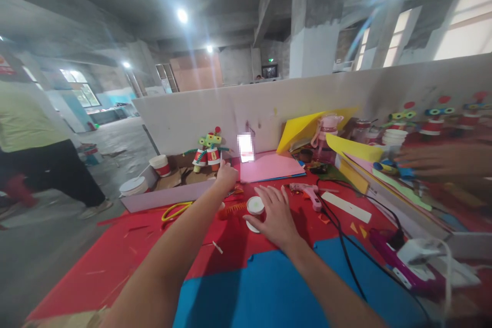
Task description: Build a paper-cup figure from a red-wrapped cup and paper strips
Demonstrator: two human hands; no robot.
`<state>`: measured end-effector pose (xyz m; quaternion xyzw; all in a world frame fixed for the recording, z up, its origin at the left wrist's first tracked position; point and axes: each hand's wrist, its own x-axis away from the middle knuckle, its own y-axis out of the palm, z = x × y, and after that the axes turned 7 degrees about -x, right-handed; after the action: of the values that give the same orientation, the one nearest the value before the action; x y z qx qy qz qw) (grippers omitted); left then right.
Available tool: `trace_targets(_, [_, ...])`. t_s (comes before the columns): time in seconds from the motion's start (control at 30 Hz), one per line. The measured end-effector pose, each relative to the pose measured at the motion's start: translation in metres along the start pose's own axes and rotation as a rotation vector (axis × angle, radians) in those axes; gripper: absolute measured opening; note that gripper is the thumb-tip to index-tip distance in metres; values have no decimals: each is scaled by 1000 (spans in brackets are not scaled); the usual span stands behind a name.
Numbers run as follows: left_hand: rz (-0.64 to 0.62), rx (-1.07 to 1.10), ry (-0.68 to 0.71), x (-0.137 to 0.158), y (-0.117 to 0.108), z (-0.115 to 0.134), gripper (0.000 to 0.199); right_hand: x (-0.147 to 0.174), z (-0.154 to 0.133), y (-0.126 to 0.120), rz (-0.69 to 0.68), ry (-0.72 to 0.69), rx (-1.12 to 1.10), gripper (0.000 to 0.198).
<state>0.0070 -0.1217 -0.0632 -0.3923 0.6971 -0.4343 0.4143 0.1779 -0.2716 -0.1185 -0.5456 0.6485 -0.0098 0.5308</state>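
A small figure lies on the red table in front of me, with a white round cup end [255, 206] and an orange spring-shaped arm [235, 208]. My right hand [277, 218] is beside that cup end, fingers spread, thumb close to its rim; I cannot tell if it touches. Farther out, my left hand [227, 176] reaches toward two green-headed cup figures [213, 156] standing in a tray. Its fingers are curled together, and a thin pale tip shows above them, too small to name. A pink glue gun [307, 192] lies right of my right hand.
A blue mat [284, 287] covers the near table. Black cables run down to a purple power strip [403, 266] at right. Pink sheets [272, 165], yellow-handled scissors [176, 211] and a white strip [346, 207] lie around. Another person's blurred hand [442, 161] is beyond the right divider; a person [38, 143] stands left.
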Motion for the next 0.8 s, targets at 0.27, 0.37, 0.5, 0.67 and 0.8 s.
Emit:
trace_targets(0.27, [-9,61,-19,-12,28,10,26,0,1,-9,185,-71,-45,45])
trace_targets(0.37, [22,87,-23,-9,24,9,25,0,1,-8,193,-75,-83,39])
trace_targets(0.5, [103,109,-37,9,1,6,18,0,4,-7,203,-68,-146,32])
trace_targets(0.67, [346,538,-148,66,-34,16,19,-2,7,-8,257,-8,-338,28])
trace_targets(0.8, [234,1364,-88,116,-40,39,25,-3,4,-10,210,36,-569,31])
